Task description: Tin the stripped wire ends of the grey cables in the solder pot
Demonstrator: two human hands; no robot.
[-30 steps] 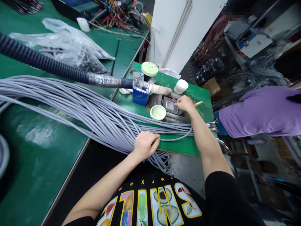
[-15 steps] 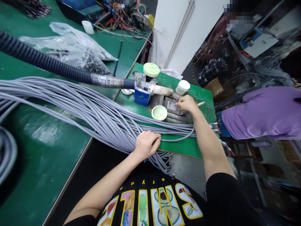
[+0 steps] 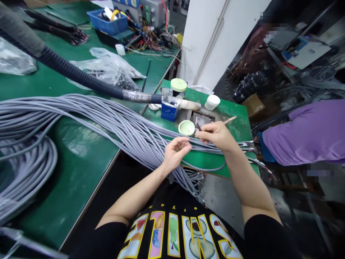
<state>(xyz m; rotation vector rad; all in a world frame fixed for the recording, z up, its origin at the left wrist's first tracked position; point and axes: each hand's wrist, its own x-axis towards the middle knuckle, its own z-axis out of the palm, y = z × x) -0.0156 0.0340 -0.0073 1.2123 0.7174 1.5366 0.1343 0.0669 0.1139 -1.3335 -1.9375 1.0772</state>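
My right hand (image 3: 219,136) pinches the stripped end of a grey cable, its small coloured wire tips poking out near the open pale green jar (image 3: 186,127). My left hand (image 3: 176,151) is lifted over the big bundle of grey cables (image 3: 107,122), palm turned up, fingers curled around the same cable a little further back. Behind my hands sits the metal solder pot (image 3: 202,119) on the small green bench (image 3: 231,115). A black corrugated hose (image 3: 81,73) ends in a nozzle above the pot.
A blue block (image 3: 169,109) holds the hose nozzle. A lidded green jar (image 3: 178,85), a white jar (image 3: 212,102) and a brush (image 3: 229,119) stand around the pot. Plastic bags (image 3: 107,68) lie on the long table. A person in purple (image 3: 307,133) sits at right.
My right hand drew the cable end back from the solder pot toward me. My left hand rose off the bundle and took hold of that cable. The camera tilted up and leftward.
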